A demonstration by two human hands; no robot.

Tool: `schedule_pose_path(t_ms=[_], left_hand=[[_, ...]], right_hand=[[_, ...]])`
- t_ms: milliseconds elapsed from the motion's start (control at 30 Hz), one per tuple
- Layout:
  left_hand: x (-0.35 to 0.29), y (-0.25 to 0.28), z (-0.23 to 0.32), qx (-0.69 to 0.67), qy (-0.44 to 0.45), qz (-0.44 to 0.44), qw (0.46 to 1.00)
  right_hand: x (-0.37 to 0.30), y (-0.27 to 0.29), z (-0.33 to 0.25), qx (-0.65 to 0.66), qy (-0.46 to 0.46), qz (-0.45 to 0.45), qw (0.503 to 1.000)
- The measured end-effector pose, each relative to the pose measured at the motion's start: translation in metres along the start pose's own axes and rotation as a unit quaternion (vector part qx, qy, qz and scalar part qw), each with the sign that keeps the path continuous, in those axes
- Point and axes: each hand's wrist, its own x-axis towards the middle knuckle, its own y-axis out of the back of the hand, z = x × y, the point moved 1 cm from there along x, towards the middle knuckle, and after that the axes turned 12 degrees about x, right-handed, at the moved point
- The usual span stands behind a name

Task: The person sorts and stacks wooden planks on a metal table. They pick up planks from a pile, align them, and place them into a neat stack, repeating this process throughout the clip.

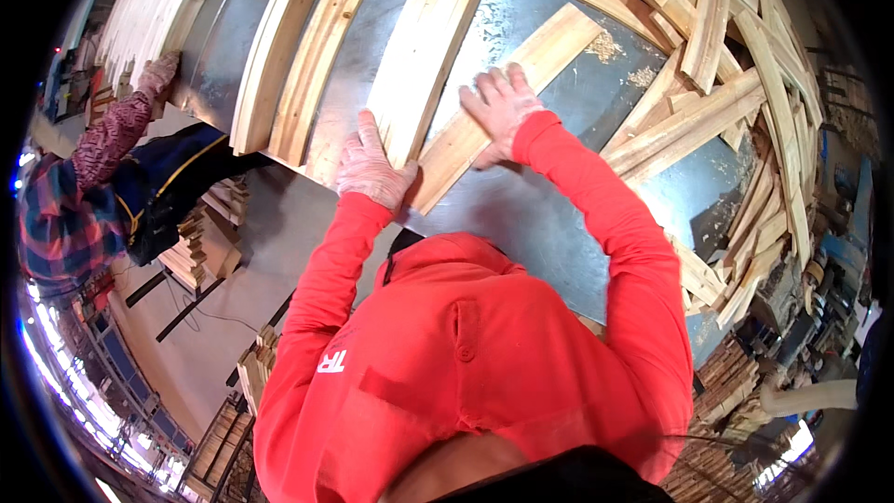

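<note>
We list the holdings by the clock, the dial centred on the middle of the view.

Item: one bench [563, 242], metal, grey, spanning 10 to 4 o'clock.

Item: one loose board [454, 160], pale wood, flat on the bench, slanting from near the centre toward 1 o'clock.

Item: our right hand [503, 116], at 1 o'clock, laid across that board. Its fingers are spread and reach past the board's left edge; we cannot tell whether they grip it.

Item: our left hand [374, 168], at 10 o'clock, on the near end of a board pair [428, 51]. Its fingers are extended and parted, not closed; the thumb lies near the loose board's lower end, contact uncertain. The pair, set side by side, runs to 12 o'clock.

Item: two further lengths, at 11 o'clock: a slim board [326, 47] and, left of it, a thicker board stack [275, 56].

Item: a jumbled wood heap [712, 33], from 1 to 3 o'clock, with wood shavings [605, 45] near the loose board's upper end.

Item: a co-worker's hand [158, 74], at 10 o'clock, beside a pale strip stack [154, 5]; plaid sleeve [110, 142].

Item: our red jacket [549, 363], at 6 o'clock.
</note>
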Motion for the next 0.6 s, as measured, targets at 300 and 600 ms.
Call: schedule_pose_path(t_ms=[300, 600], left_hand=[[0.056, 0.007, -0.081, -0.481, -0.199, -0.076, 0.851], [0.044, -0.006, -0.091, 0.046, -0.097, 0.109, 0.988]], right_hand=[[0.014, 0.027, 0.039, -0.197, 0.098, -0.095, 0.971], [-0.056, 0.105, 0.007, -0.025, 0.124, -0.017, 0.992]])
